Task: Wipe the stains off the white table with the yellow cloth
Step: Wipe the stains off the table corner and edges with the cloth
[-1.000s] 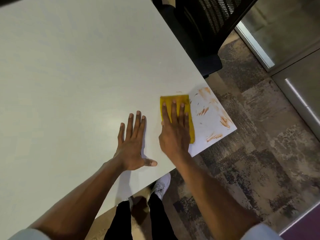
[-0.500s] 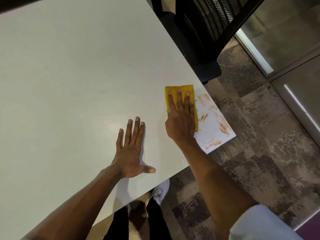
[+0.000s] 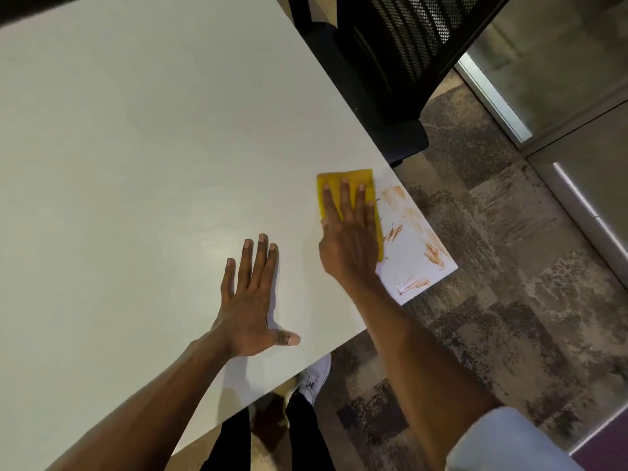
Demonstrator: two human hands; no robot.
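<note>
Black mesh chair [image 3: 401, 62] crowds the table [image 3: 136, 130] corner beyond orange stains [image 3: 434, 254]; flat right hand [image 3: 350, 239] presses yellow cloth [image 3: 336, 178], seemingly folded.

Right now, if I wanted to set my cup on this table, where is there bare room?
The wide stretch of white table beyond and left of the left hand is bare, as is the strip between it and the right hand. The near right corner is crowded: yellow cloth under the right hand, stains beside it.

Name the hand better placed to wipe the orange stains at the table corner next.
Right. The right hand presses the yellow cloth flat beside the stains; the left hand rests bare, farther off.
</note>
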